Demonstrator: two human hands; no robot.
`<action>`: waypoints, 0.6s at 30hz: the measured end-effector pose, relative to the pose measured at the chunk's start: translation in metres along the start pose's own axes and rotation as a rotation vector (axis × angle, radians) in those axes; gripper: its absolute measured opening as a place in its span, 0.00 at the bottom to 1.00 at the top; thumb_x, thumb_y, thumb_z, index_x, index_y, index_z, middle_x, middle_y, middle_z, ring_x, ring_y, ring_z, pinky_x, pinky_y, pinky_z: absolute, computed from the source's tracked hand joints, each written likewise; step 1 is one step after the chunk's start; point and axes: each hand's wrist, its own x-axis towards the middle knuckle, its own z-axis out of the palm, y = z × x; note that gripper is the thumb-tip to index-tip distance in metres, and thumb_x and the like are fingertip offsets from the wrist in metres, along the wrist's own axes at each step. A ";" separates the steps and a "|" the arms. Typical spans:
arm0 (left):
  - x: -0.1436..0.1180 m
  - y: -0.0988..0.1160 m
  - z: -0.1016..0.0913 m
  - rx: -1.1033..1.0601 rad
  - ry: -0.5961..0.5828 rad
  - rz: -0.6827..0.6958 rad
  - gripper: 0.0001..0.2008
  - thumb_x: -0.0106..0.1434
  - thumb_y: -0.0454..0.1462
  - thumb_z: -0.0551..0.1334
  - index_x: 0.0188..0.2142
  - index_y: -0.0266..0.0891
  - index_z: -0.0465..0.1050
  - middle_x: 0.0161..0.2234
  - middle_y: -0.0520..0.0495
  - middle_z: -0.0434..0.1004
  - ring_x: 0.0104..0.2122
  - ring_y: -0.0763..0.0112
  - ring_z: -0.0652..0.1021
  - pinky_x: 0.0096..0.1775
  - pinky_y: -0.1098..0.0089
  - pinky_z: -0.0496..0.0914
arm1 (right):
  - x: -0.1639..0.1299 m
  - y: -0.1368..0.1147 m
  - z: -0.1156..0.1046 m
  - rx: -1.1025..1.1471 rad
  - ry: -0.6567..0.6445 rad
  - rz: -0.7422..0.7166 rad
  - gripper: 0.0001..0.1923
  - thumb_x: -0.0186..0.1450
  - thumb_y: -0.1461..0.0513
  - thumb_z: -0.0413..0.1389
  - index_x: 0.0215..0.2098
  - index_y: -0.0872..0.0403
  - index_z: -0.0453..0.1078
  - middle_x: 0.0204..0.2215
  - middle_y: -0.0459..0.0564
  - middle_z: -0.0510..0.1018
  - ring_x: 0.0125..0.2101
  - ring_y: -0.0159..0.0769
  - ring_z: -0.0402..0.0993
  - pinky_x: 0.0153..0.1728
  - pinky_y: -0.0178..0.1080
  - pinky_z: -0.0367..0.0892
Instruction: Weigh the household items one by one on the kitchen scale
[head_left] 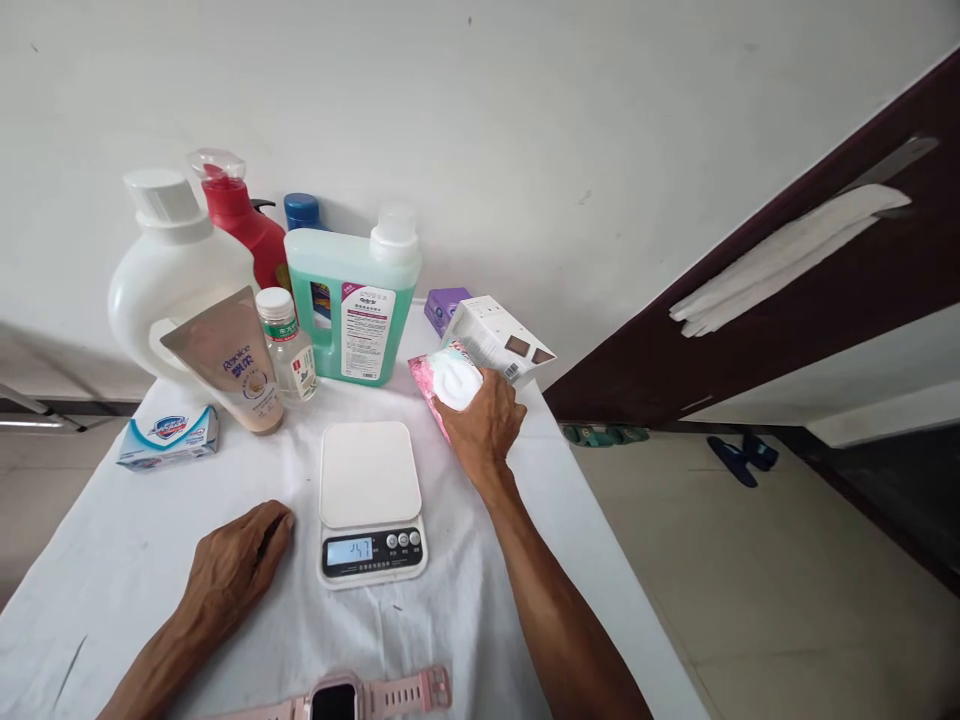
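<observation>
A pink watch lies nearest me at the table's front edge, strap stretched flat, out of the way of the work. Beyond it my left hand rests palm down on the white cloth, fingers loosely curled and holding nothing, just left of the scale, whose platform is bare and whose display is lit. My right hand reaches past the scale's far right corner and closes around a pink pouch with a round white cap, thumb and fingers wrapped about its lower half, the pouch tilted and seemingly lifted off the cloth. A white box leans just behind it, with a small purple box beyond. The rest stands ranked along the wall, likely to keep the middle free: a white jug, a red sprayer, a green jug, a tan tube, a small bottle and a soap box. Open cloth lies between pouch and scale; the table's right edge runs close beside my right forearm, with bare floor below.
</observation>
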 end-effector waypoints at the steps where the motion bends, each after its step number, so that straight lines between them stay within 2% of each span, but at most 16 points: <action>1: 0.000 -0.001 0.000 -0.001 -0.001 -0.001 0.16 0.74 0.45 0.53 0.35 0.45 0.74 0.28 0.54 0.81 0.25 0.69 0.81 0.28 0.70 0.68 | 0.001 -0.001 0.005 -0.005 0.009 0.006 0.25 0.60 0.53 0.66 0.51 0.54 0.66 0.48 0.69 0.80 0.51 0.65 0.73 0.50 0.62 0.65; 4: 0.001 0.001 0.001 0.000 -0.022 -0.018 0.16 0.75 0.43 0.53 0.35 0.44 0.74 0.28 0.53 0.81 0.25 0.69 0.80 0.29 0.70 0.68 | 0.002 -0.005 0.013 -0.047 -0.032 0.049 0.26 0.62 0.52 0.64 0.52 0.56 0.67 0.49 0.70 0.79 0.52 0.65 0.72 0.51 0.63 0.64; 8: -0.003 0.009 0.001 -0.029 -0.023 -0.021 0.14 0.75 0.40 0.54 0.33 0.42 0.73 0.28 0.51 0.80 0.26 0.70 0.78 0.32 0.70 0.67 | -0.001 0.000 0.012 -0.103 -0.135 0.115 0.34 0.62 0.47 0.62 0.58 0.60 0.67 0.55 0.75 0.76 0.58 0.68 0.68 0.54 0.65 0.62; 9: -0.005 0.010 0.000 -0.055 -0.019 -0.017 0.13 0.75 0.38 0.54 0.34 0.41 0.73 0.29 0.51 0.80 0.27 0.71 0.78 0.32 0.70 0.67 | -0.003 0.006 0.013 -0.108 -0.124 0.102 0.37 0.61 0.45 0.62 0.60 0.60 0.66 0.57 0.77 0.74 0.59 0.71 0.67 0.55 0.67 0.61; 11: -0.008 0.011 -0.006 -0.129 0.044 -0.017 0.11 0.74 0.36 0.54 0.36 0.41 0.73 0.29 0.51 0.79 0.26 0.73 0.76 0.32 0.72 0.67 | -0.007 0.023 0.017 -0.116 -0.012 0.007 0.45 0.58 0.40 0.64 0.63 0.59 0.65 0.60 0.79 0.72 0.60 0.76 0.66 0.54 0.71 0.60; 13: -0.009 0.010 -0.018 -0.149 0.202 -0.049 0.09 0.74 0.35 0.55 0.37 0.41 0.72 0.29 0.52 0.77 0.25 0.75 0.74 0.31 0.73 0.67 | -0.016 0.043 0.019 -0.083 0.179 -0.145 0.50 0.54 0.35 0.65 0.64 0.54 0.66 0.60 0.77 0.72 0.58 0.78 0.68 0.50 0.73 0.62; 16: -0.003 -0.002 -0.040 -0.027 0.561 -0.167 0.04 0.72 0.39 0.61 0.44 0.41 0.72 0.34 0.49 0.77 0.31 0.71 0.76 0.34 0.70 0.70 | -0.036 0.063 0.011 0.069 0.383 -0.427 0.42 0.58 0.37 0.63 0.63 0.49 0.67 0.56 0.73 0.75 0.53 0.72 0.73 0.49 0.72 0.67; 18: 0.008 -0.018 -0.050 0.087 0.705 -0.268 0.20 0.65 0.43 0.69 0.53 0.40 0.69 0.48 0.41 0.78 0.46 0.60 0.78 0.46 0.61 0.74 | -0.051 0.062 0.003 0.190 0.403 -0.484 0.33 0.63 0.42 0.62 0.60 0.48 0.68 0.53 0.70 0.77 0.53 0.68 0.74 0.46 0.67 0.72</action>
